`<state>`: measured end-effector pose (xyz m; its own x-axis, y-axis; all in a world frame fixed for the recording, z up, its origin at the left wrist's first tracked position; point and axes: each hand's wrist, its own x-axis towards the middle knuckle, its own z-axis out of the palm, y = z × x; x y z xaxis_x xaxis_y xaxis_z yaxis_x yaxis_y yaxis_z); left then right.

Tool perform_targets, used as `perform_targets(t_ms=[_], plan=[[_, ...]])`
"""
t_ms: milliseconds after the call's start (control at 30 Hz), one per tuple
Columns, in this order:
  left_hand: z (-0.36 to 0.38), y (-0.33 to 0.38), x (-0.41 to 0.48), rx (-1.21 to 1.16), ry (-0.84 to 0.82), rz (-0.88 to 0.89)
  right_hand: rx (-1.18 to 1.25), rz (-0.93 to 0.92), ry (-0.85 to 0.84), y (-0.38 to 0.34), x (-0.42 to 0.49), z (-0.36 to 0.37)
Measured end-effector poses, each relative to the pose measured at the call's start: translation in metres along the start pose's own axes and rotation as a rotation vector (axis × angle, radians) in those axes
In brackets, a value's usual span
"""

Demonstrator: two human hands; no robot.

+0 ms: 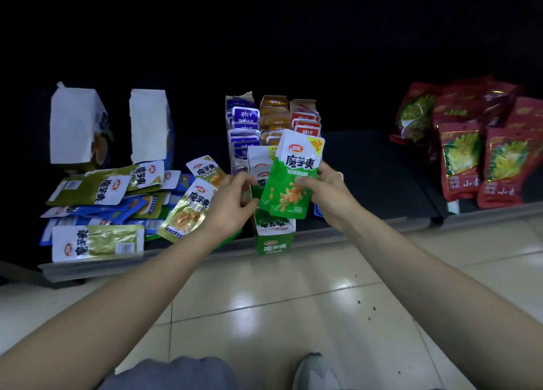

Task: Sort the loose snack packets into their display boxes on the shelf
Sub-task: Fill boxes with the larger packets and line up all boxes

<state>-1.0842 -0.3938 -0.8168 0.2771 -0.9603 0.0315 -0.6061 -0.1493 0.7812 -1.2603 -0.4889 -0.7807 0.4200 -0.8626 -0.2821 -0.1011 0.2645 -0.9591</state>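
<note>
A dark shelf (367,166) with a grey front rail (382,223) carries two white-topped boxes (73,125) at its left rear, and in front of them a loose heap of olive and blue packets (111,201) spreads to the rail. At mid-shelf stand three narrow display boxes side by side, purple (242,125), orange (273,116) and red (305,119), with a green display box (274,236) at the front edge. Well apart on the right, red bags (470,142) lean in overlapping rows.

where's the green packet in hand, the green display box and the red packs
green packet (289,194): head view, green lower front
green display box (274,242): head view, front panel
red packs (462,161): head view, one pack's front
</note>
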Motion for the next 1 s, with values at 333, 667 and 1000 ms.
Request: perform_targets(t_ms=[333, 667, 1000], plan=[[0.002, -0.003, -0.002, -0.135, 0.02, -0.042, -0.048, -0.131, 0.107, 0.004, 0.015, 0.031], [0.004, -0.006, 0.001, -0.144, 0.025, -0.046, -0.094, -0.181, 0.121, 0.016, 0.021, 0.046], [0.006, -0.008, 0.003, -0.171, 0.054, -0.07, -0.228, -0.235, 0.161, 0.013, 0.033, 0.055]])
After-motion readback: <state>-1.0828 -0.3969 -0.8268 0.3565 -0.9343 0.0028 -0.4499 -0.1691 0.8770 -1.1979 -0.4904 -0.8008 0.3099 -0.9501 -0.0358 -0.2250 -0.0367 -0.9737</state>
